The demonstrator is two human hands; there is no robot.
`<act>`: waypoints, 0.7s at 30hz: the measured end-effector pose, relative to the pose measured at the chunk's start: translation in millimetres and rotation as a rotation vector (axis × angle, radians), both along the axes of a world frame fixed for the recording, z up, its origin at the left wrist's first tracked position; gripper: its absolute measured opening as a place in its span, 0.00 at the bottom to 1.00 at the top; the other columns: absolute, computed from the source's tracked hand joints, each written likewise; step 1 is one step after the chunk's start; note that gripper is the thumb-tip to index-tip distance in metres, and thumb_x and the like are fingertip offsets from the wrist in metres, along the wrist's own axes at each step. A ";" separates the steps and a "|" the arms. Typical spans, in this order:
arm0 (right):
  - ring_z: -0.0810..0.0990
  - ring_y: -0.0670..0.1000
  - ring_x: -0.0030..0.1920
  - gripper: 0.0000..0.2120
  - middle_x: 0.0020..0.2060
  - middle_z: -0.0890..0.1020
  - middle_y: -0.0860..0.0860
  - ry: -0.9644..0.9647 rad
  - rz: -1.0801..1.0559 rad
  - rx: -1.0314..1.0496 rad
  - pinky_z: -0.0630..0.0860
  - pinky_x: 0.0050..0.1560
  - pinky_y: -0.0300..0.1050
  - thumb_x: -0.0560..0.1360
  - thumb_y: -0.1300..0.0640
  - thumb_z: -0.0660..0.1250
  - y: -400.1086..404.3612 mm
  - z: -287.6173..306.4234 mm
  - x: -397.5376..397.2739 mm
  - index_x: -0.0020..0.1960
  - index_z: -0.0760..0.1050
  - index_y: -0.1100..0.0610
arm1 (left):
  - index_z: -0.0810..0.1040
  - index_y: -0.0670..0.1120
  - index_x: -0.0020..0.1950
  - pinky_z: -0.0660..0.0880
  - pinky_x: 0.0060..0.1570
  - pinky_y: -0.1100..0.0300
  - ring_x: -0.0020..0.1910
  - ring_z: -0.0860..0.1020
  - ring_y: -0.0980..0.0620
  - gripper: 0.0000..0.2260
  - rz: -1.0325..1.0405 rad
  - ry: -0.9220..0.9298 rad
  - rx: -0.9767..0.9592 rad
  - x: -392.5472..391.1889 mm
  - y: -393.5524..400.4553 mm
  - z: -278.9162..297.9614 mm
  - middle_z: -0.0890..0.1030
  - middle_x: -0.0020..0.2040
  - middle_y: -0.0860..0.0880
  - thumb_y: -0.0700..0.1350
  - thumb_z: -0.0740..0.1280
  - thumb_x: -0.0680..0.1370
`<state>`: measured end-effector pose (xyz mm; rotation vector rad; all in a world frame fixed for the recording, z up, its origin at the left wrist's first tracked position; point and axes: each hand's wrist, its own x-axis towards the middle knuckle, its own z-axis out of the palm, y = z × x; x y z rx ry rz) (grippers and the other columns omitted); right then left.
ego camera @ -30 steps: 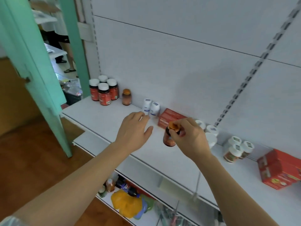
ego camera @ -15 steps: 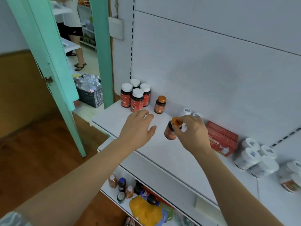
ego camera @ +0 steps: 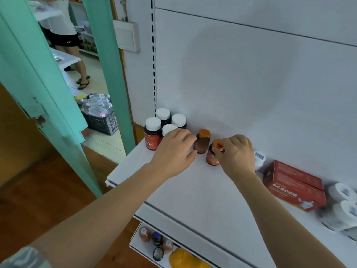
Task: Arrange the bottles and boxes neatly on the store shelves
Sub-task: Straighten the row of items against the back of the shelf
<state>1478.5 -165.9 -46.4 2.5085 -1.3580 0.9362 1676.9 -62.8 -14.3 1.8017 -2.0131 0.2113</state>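
The right hand (ego camera: 236,153) is pinching the orange cap of a small amber bottle (ego camera: 212,156) that is sitting on the white shelf (ego camera: 193,190). At its ten o'clock, a second amber bottle (ego camera: 201,141) is standing just beside it. The left hand (ego camera: 173,149), fingers relaxed and holding nothing, is touching that second bottle from nine o'clock, covering part of the white-capped bottles (ego camera: 153,132).
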 end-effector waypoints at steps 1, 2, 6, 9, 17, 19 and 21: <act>0.78 0.63 0.47 0.08 0.34 0.81 0.55 -0.001 -0.014 0.001 0.73 0.52 0.56 0.66 0.57 0.78 -1.1 -0.4 1.7 0.40 0.81 0.59 | 0.78 0.43 0.57 0.73 0.53 0.49 0.54 0.75 0.45 0.16 -0.021 0.005 -0.013 1.6 -5.1 -0.2 0.78 0.53 0.46 0.51 0.61 0.76; 0.78 0.63 0.46 0.08 0.34 0.81 0.55 -0.002 -0.036 0.004 0.73 0.52 0.56 0.66 0.57 0.78 -2.4 -1.7 3.8 0.41 0.81 0.59 | 0.78 0.43 0.56 0.73 0.53 0.49 0.53 0.75 0.44 0.15 -0.043 0.018 -0.023 4.6 -11.4 -1.1 0.78 0.52 0.46 0.50 0.62 0.76; 0.78 0.63 0.50 0.10 0.40 0.82 0.54 0.044 -0.092 0.028 0.72 0.55 0.56 0.67 0.53 0.73 -0.7 -6.1 5.0 0.46 0.82 0.57 | 0.78 0.42 0.53 0.72 0.51 0.48 0.51 0.75 0.44 0.12 -0.131 0.045 -0.035 16.7 -32.0 -9.5 0.78 0.50 0.46 0.48 0.66 0.75; 0.77 0.63 0.54 0.13 0.43 0.83 0.53 0.095 -0.129 0.045 0.72 0.57 0.58 0.66 0.54 0.76 -0.9 -6.6 3.0 0.49 0.82 0.56 | 0.78 0.42 0.52 0.72 0.52 0.48 0.51 0.75 0.43 0.12 -0.185 0.048 -0.039 21.6 -43.2 -10.0 0.78 0.50 0.46 0.49 0.65 0.75; 0.76 0.59 0.54 0.13 0.46 0.83 0.51 0.116 -0.194 -0.090 0.68 0.55 0.53 0.67 0.56 0.77 -7.0 -17.4 16.0 0.49 0.81 0.57 | 0.79 0.42 0.52 0.71 0.56 0.48 0.53 0.75 0.42 0.12 -0.242 0.050 -0.038 34.1 -58.1 -11.8 0.78 0.51 0.47 0.48 0.65 0.74; 0.76 0.59 0.56 0.13 0.48 0.83 0.51 0.126 -0.206 -0.088 0.68 0.55 0.54 0.68 0.55 0.77 -8.4 -17.3 19.7 0.51 0.81 0.57 | 0.79 0.43 0.52 0.71 0.57 0.49 0.54 0.75 0.43 0.12 -0.243 0.050 -0.035 36.6 -61.6 -12.4 0.78 0.51 0.47 0.48 0.66 0.74; 0.75 0.60 0.58 0.14 0.51 0.82 0.51 0.138 -0.222 -0.056 0.69 0.55 0.55 0.68 0.54 0.76 -8.0 -18.4 22.2 0.52 0.81 0.57 | 0.79 0.43 0.52 0.71 0.56 0.49 0.54 0.75 0.43 0.11 -0.244 0.044 -0.033 37.8 -64.0 -13.2 0.78 0.51 0.47 0.48 0.67 0.74</act>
